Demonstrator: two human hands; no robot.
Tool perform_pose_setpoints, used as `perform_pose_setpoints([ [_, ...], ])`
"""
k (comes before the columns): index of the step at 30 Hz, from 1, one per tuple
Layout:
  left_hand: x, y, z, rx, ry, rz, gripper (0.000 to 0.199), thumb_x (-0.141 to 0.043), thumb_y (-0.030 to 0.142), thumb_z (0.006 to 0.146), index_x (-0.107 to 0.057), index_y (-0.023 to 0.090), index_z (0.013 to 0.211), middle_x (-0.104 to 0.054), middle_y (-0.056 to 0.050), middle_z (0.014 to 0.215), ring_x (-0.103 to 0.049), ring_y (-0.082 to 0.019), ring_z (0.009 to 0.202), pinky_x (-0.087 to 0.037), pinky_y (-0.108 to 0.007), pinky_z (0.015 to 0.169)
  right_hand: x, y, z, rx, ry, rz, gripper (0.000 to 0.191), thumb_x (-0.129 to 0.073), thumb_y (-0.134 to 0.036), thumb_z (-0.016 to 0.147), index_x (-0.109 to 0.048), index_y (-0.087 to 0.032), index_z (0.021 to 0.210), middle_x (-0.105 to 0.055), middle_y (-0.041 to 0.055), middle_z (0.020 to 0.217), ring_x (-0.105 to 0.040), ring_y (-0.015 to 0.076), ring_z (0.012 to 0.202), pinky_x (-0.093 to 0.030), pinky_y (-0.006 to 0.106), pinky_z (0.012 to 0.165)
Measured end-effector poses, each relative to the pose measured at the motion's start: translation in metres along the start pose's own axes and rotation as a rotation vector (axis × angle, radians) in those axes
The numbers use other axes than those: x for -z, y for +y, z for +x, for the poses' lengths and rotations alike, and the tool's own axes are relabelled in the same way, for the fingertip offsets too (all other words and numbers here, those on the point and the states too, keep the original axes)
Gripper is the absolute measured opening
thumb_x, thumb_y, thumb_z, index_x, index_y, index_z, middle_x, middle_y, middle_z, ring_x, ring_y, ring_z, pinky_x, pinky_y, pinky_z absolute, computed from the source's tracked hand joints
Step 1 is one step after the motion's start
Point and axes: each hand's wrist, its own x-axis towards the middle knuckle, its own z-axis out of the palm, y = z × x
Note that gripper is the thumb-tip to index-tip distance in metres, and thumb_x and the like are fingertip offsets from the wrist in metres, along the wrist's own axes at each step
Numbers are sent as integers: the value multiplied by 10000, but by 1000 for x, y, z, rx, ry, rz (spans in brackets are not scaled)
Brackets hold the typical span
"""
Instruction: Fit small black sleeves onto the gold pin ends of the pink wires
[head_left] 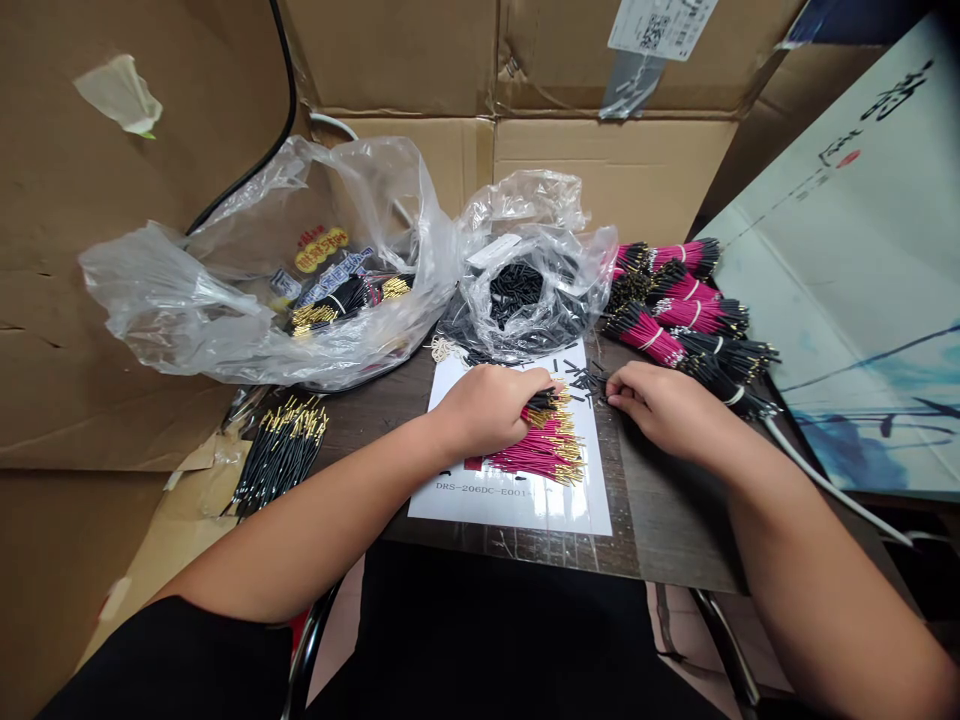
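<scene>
My left hand (491, 408) is closed round some short wires with gold tips, above a white printed sheet (510, 505). Beneath and beside it, a pile of pink wires (544, 455) with gold ends lies on the sheet. My right hand (651, 400) is at the sheet's right side with thumb and forefinger pinched together; what is between them is too small to make out. Loose black tubes (577, 377) are scattered between the two hands. Behind them, an open clear bag (574, 300) holds many small black tubes (516, 290).
A large clear bag (187, 310) with wire bundles stands at the back left. Black wires (281, 455) lie at the left. Tied pink and black bundles (694, 315) are stacked at the right, beside a leaning painted panel (862, 280). Cardboard (420, 60) walls the back.
</scene>
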Motion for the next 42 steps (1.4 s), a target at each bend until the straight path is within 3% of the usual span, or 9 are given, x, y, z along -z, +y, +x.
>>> perform_pose_setpoints([
  [6,-4,-2,-1,-54,15,-58,342,-502,107,710,-633,206,1010,-717,-20,876,-663,-205,797,-435,-268,643,1,-10,-4,62,29,-45,91,-449,-163,869,-514,-204,819,-549,47,833,-513,191,782,-414,312,667],
  [12,-6,4,-3,-150,96,-245,131,-469,212,872,-589,175,834,-649,-4,736,-597,-132,666,-390,-227,608,14,-50,-6,264,340,287,90,-447,-111,891,-454,-195,858,-508,42,863,-480,161,801,-421,313,730],
  [18,-12,6,-5,-173,76,-283,131,-457,251,894,-537,173,827,-573,7,696,-524,-118,625,-372,-225,600,3,-77,-10,353,429,343,135,-497,-55,868,-495,-184,908,-541,48,858,-501,164,819,-439,327,742],
  [29,-12,6,-4,-210,137,-414,184,-445,291,924,-532,169,817,-563,9,696,-503,-101,621,-374,-215,595,4,-82,-15,266,551,534,178,-647,-90,813,-610,-213,935,-660,18,891,-612,147,827,-502,314,758],
  [37,-12,8,-5,-225,277,-422,223,-441,309,941,-526,168,790,-553,12,683,-495,-85,595,-370,-205,586,1,-82,-15,160,503,690,146,-673,-171,816,-662,-219,954,-673,24,883,-620,149,793,-513,317,725],
  [42,-14,8,-5,-214,287,-410,188,-453,296,933,-543,169,828,-574,10,700,-526,-85,605,-377,-203,586,-2,-87,-15,118,515,761,98,-643,-175,837,-671,-219,919,-677,35,902,-625,166,818,-513,340,742],
])
